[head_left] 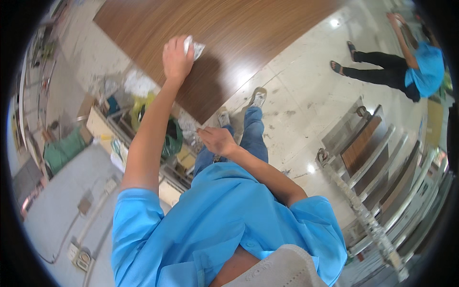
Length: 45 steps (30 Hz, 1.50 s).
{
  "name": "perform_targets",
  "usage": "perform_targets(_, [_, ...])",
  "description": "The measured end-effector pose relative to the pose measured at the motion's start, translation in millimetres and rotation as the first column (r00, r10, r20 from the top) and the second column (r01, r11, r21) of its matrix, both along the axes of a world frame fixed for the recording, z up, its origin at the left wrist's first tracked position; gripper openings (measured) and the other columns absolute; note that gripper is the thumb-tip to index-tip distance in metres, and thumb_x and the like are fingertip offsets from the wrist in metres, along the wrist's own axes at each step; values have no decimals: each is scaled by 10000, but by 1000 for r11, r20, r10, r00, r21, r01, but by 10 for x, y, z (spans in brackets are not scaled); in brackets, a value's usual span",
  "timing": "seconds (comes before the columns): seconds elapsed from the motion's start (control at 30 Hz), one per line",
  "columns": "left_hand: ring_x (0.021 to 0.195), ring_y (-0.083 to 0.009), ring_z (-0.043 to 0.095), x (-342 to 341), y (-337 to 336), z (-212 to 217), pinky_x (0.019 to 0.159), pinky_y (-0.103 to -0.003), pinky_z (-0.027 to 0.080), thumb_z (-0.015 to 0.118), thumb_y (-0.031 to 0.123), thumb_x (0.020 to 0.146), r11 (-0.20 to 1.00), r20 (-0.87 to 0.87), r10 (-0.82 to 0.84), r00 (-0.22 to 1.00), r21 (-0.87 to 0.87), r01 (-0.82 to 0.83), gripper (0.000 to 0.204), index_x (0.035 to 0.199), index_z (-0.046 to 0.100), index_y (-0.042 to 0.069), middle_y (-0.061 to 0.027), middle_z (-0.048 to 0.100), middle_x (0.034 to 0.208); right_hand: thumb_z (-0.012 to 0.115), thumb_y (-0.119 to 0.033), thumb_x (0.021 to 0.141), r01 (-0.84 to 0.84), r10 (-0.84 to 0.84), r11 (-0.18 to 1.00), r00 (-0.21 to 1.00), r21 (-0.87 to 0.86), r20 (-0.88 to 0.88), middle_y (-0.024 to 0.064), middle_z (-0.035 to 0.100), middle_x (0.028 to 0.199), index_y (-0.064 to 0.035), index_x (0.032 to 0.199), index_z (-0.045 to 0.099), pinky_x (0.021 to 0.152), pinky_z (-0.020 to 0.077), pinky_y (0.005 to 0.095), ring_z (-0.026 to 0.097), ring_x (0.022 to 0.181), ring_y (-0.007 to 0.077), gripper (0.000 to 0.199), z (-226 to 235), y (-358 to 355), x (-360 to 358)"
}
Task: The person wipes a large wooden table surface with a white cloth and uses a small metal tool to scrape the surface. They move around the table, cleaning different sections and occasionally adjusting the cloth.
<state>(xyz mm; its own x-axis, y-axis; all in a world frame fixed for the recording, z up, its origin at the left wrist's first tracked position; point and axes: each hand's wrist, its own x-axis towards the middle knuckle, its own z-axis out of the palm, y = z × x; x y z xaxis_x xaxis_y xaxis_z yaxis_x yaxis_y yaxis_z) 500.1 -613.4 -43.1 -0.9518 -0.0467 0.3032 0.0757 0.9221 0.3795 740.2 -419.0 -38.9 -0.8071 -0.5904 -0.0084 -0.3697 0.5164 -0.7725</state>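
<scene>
Most of the crumpled white cloth (pixel 193 47) concealed behind the left hand (pixel 177 60), only a corner showing at upper centre; wooden panel (pixel 229 38) cut off by the top edge; clutter on the cart (pixel 143 124) at centre left too jumbled and small to identify; right hand (pixel 217 140) slightly blurred, grip unclear; another person (pixel 411 67) at upper right clipped by the fisheye rim; metal racks (pixel 382 172) at lower right fading into the dark border.

A glossy wood-grain panel (pixel 224 38) catches the light, a crumpled white cloth (pixel 193 47) pressed flat on it, above a pale, scuffed tiled floor (pixel 296 110) where metal racks (pixel 377 158) stand.
</scene>
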Motion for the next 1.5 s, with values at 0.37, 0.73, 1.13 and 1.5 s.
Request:
perform_targets(0.37, [1493, -371, 439, -578, 1166, 57, 1232, -545, 346, 623, 366, 1021, 919, 94, -319, 943, -211, 332, 580, 1542, 538, 127, -123, 509, 1598, 719, -93, 1013, 911, -773, 107, 328, -397, 544, 24, 729, 925, 16, 1137, 757, 642, 506, 232, 624, 723, 79, 169, 396, 2785, -1686])
perform_targets(0.73, [1512, -368, 423, -2771, 3084, 102, 1239, -541, 343, 556, 360, 1043, 908, 108, -354, 929, -199, 369, 548, 1549, 541, 148, -112, 498, 1615, 736, -223, 1014, 875, -835, 368, 460, -314, 303, 39, 698, 763, 2, 993, 766, 654, 508, 265, 648, 699, 84, 228, 114, 4823, -4666])
perform_targets(1.13, [1506, -381, 423, -3214, 3385, 291, 1233, -515, 343, 553, 314, 1037, 910, 205, -313, 927, -213, 355, 542, 1551, 544, 142, -117, 506, 1605, 558, -299, 1057, 800, -582, 529, 584, 282, -565, 149, 717, 1161, -183, 1300, 682, 870, 569, 529, 703, 1043, 399, 296, -45, 6727, -7572])
perform_targets(1.5, [1491, -383, 442, -3196, 3368, 254, 1215, -535, 361, 571, 329, 1026, 916, 186, -321, 929, -189, 355, 540, 1539, 562, 158, -116, 531, 1583, 614, -64, 973, 472, -309, 846, 814, 249, -492, 116, 748, 1021, -47, 1331, 699, 725, 594, 412, 720, 894, 291, 369, -214, 4934, -5467])
